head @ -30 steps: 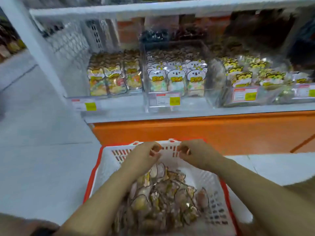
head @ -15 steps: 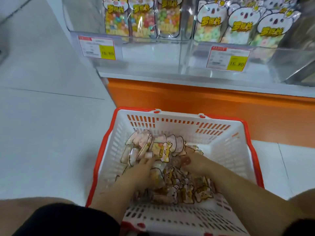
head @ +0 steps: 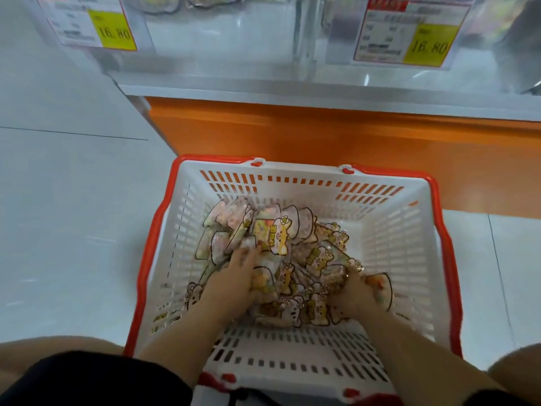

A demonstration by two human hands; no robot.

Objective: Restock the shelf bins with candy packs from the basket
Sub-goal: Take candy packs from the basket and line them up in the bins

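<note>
A white basket (head: 395, 230) with a red rim stands on the floor below me, holding a heap of clear candy packs (head: 292, 247) printed with cartoon animals. Both my hands are down in the heap. My left hand (head: 234, 276) lies on the left side of the pile, its fingers curled into the packs. My right hand (head: 352, 291) is on the right side, its fingertips buried among packs. Clear shelf bins (head: 234, 33) show only by their front walls at the top edge.
The grey shelf ledge (head: 292, 92) sits above an orange base panel (head: 322, 136) just behind the basket. Two price tags (head: 96, 24) (head: 409, 33) hang on the bin fronts. Pale tiled floor (head: 73, 215) lies to the left. My knees frame the bottom corners.
My hands went from the basket's far rim down into the candy heap and then spread apart. My view dropped, so the shelf bins slid up out of sight.
</note>
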